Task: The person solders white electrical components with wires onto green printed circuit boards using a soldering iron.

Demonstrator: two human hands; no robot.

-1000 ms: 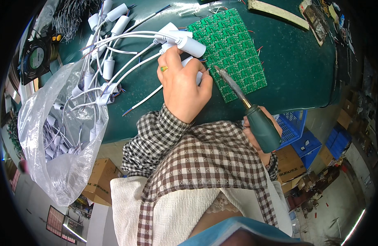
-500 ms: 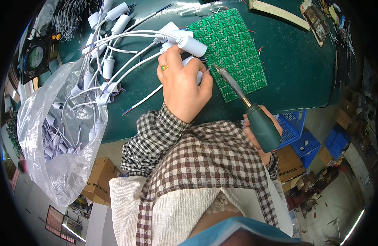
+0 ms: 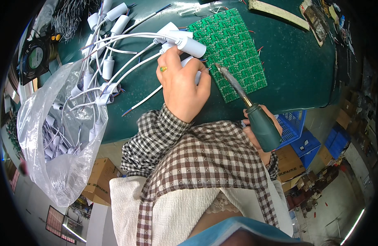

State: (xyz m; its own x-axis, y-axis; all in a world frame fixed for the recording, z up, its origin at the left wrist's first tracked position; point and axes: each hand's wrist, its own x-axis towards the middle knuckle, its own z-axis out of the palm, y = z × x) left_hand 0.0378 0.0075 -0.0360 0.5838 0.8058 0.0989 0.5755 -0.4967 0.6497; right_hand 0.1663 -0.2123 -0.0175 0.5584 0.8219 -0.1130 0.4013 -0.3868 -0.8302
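My left hand [image 3: 184, 88], a ring on one finger, is closed around a white cylindrical connector [image 3: 198, 76] that its fingers partly cover. Just beyond the knuckles lie more white connectors [image 3: 192, 46] with white cables. My right hand [image 3: 272, 119] grips a soldering iron [image 3: 263, 129] by its dark green handle. The iron's tip points up and left, over the left part of a green circuit board panel [image 3: 238, 53] made of many small repeated boards. Fine wire ends show between my left hand and the panel's left edge.
More white cabled connectors [image 3: 108, 67] spread over the green table [image 3: 295, 74] at the left. A clear plastic bag [image 3: 59, 172] of them hangs at the table edge. A fan [image 3: 35, 57] stands far left; a wooden strip [image 3: 279, 14] lies far right. Blue crates [image 3: 293, 123] stand below the right edge.
My left thumb and fingertips have drawn back slightly to the left from the panel's edge. The soldering iron and the panel stay almost where they were.
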